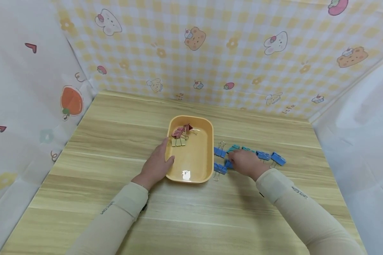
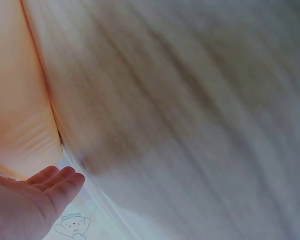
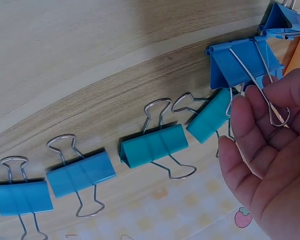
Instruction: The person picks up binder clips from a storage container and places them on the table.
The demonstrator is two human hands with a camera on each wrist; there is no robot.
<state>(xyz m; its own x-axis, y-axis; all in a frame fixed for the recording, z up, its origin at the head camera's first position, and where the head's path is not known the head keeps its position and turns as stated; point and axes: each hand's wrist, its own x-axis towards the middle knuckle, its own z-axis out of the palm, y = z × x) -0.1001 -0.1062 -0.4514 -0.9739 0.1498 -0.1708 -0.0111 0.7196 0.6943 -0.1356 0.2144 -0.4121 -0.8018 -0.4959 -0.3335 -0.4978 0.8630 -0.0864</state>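
My left hand (image 1: 156, 163) rests against the left side of a yellow-orange tray (image 1: 210, 148), its thumb over the rim; straight fingers show beside the tray wall in the left wrist view. Inside the tray lie red binder clips (image 1: 180, 131) and a pale yellow binder clip (image 1: 178, 142). To the tray's right, my right hand (image 1: 245, 162) pinches a wire handle of a blue binder clip (image 3: 242, 62), clearest in the right wrist view. Just by these fingers lies a teal binder clip (image 3: 208, 117), partly hidden by them.
Another teal clip (image 3: 154, 146) and two blue clips, one middle (image 3: 81, 173) and one outer (image 3: 23, 198), lie in a row to the right. Two more blue clips, upper (image 1: 220, 152) and lower (image 1: 220, 168), lie close to the tray. A patterned cloth (image 1: 210, 53) hangs behind the wooden table (image 1: 191, 219).
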